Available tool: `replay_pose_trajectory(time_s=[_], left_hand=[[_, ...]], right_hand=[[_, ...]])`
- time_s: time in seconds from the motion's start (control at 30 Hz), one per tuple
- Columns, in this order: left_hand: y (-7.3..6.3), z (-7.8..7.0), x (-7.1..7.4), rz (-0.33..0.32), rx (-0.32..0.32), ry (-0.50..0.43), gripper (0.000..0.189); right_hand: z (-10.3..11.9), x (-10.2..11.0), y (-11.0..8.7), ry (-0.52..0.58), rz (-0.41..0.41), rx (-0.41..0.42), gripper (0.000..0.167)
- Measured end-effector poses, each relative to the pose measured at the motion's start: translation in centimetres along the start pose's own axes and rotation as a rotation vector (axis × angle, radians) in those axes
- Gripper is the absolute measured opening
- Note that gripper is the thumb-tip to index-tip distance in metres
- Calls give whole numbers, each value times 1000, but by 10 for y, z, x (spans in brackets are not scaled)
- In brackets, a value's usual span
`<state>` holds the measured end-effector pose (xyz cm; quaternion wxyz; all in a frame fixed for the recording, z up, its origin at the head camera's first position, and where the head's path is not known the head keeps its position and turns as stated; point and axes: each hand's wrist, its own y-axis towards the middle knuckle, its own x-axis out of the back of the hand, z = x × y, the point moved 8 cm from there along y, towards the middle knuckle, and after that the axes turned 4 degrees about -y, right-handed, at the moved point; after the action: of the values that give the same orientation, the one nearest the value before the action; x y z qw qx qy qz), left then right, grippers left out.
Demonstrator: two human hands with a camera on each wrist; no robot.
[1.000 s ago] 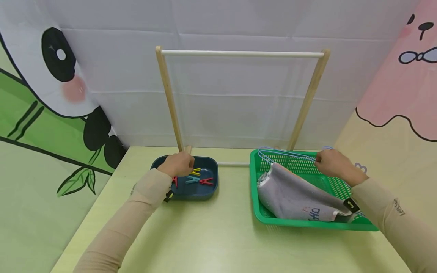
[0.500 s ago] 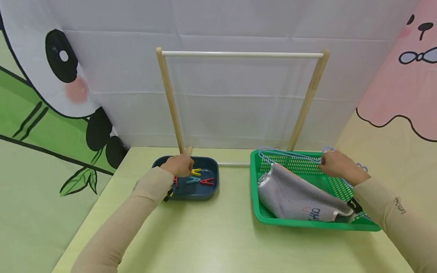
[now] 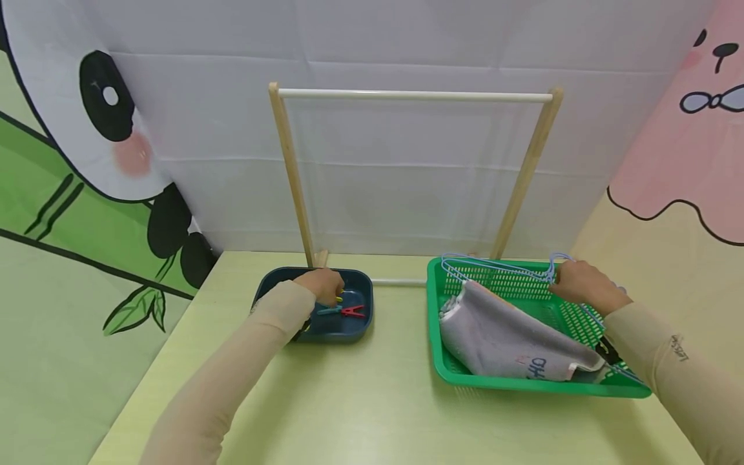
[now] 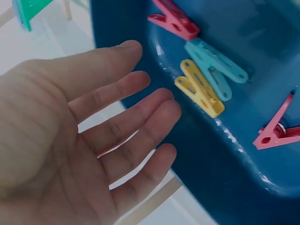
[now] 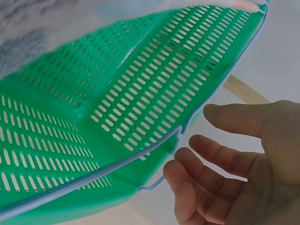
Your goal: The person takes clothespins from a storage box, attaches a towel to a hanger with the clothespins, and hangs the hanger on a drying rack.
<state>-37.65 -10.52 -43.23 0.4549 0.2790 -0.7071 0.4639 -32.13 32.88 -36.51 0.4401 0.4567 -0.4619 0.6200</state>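
Observation:
In the left wrist view my left hand reaches over the dark blue tray with loosely bent fingers and nothing in them. Beside the fingertips in the tray lie a yellow clothespin, a teal clothespin and two red ones. My right hand is at the back right of the green basket. A light blue wire hanger lies across that basket. In the right wrist view, the right hand's thumb and fingers are spread beside the hanger's neck, holding nothing.
A grey folded cloth with printed lettering lies in the basket. Behind both containers stands a rack with wooden posts and a white top bar. A white printed curtain hangs behind the pale yellow table.
My left hand has moved right and slightly down over the tray, covering the yellow clothespin more. The right hand has shifted slightly right along the hanger, and its hook shows more now.

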Motion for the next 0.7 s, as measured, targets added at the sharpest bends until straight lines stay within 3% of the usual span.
replay_pose_trajectory(time_s=[0.13, 0.33, 0.7], left_hand=[[2, -3, -4, 22, 55, 9, 25], [4, -7, -8, 6, 38, 55, 25], [19, 0, -18, -61, 41, 116, 12]], right_hand=[[-2, -4, 1, -14, 14, 6, 37], [-4, -7, 2, -27, 31, 8, 36], [-8, -12, 6, -65, 40, 14, 33]])
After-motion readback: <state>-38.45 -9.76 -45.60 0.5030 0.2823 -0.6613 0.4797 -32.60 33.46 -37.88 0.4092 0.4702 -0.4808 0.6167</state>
